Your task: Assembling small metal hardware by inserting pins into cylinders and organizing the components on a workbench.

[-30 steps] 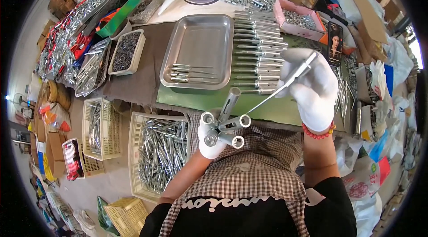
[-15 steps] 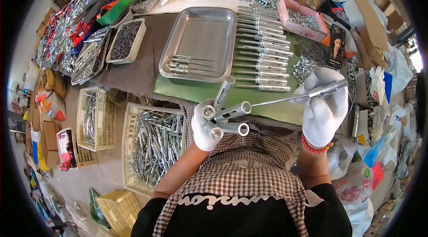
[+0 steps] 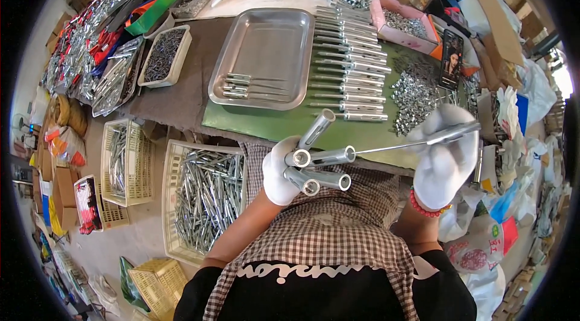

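My left hand [image 3: 279,171], in a white glove, grips a fan of several short metal tubes [image 3: 320,164] with their open ends pointing right and up. My right hand [image 3: 444,152], also gloved, holds a thin metal rod [image 3: 417,141] whose tip reaches into the mouth of one tube. Both hands hover over my lap, just in front of the green mat [image 3: 272,124]. On the mat lies a row of finished metal tubes with rods [image 3: 350,67], next to a steel tray [image 3: 266,55] holding a few rods.
A white basket [image 3: 208,200] full of metal tubes stands at my left knee, with another basket [image 3: 124,161] beside it. A pile of small metal nuts [image 3: 417,94] lies on the mat's right side. A pink box [image 3: 402,22] of parts sits behind; clutter surrounds the table.
My right hand has moved right and down, drawing the rod level with a tube's mouth. My left hand has shifted slightly with its bundle of tubes.
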### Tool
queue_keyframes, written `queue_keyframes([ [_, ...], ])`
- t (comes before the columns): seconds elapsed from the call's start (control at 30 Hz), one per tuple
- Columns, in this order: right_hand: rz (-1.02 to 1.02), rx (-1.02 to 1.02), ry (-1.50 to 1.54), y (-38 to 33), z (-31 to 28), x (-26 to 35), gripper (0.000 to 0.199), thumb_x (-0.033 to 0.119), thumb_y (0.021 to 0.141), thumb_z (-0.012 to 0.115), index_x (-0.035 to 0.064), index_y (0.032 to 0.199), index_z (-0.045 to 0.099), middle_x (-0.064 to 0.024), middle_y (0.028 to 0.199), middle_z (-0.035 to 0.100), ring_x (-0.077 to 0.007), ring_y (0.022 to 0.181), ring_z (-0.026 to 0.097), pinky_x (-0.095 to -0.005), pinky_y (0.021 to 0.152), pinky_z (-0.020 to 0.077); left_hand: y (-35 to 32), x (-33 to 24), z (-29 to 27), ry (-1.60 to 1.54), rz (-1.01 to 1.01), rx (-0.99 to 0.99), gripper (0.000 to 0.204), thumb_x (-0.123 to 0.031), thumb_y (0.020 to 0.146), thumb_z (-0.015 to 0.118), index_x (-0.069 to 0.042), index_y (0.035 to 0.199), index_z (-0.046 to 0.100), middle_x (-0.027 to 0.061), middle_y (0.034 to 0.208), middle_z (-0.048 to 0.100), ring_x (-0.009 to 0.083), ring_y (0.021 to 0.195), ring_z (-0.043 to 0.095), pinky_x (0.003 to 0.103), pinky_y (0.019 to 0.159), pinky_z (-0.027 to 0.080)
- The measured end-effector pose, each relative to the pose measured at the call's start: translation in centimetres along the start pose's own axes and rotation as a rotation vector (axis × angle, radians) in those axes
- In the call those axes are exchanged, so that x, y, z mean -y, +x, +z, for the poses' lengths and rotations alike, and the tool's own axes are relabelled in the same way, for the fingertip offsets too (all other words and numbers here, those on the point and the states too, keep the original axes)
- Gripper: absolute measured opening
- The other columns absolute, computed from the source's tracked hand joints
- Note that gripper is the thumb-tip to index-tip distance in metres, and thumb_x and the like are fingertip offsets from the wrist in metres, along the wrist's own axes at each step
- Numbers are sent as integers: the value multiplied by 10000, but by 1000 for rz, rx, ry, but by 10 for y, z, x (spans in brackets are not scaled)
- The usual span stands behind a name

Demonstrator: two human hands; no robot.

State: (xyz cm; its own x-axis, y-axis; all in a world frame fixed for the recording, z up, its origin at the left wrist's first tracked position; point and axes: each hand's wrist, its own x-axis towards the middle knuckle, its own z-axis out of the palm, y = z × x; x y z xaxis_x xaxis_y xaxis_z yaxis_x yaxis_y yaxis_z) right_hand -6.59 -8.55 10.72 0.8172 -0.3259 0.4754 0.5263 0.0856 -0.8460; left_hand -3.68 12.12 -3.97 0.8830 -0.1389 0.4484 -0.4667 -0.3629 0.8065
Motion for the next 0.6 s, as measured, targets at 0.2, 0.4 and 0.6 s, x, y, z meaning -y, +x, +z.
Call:
queue_keyframes([
  [0.2,115,263,-303,-9,0,-19,349,24,740,664,-11,1083,609,-78,908,633,-145,816,624,-277,779,494,-4,15,12,-108,10,0,523,-110,671,776,-17,1121,526,136,801,657,290,682,660,342,622,528],
  [0.4,-107,366,-477,1,-2,-22,339,39,705,690,55,1039,638,-78,857,662,-210,766,654,-301,708,517,-15,20,15,-237,-171,-45,324,-77,749,692,-11,1040,566,70,867,594,184,734,597,282,633,497],
  [0.6,-107,428,-563,0,5,-19,267,46,697,687,53,960,647,-75,840,655,-239,773,636,-337,730,501,-10,10,11,-21,35,-45,442,-149,773,726,32,1131,540,117,940,613,209,805,621,314,725,507],
])
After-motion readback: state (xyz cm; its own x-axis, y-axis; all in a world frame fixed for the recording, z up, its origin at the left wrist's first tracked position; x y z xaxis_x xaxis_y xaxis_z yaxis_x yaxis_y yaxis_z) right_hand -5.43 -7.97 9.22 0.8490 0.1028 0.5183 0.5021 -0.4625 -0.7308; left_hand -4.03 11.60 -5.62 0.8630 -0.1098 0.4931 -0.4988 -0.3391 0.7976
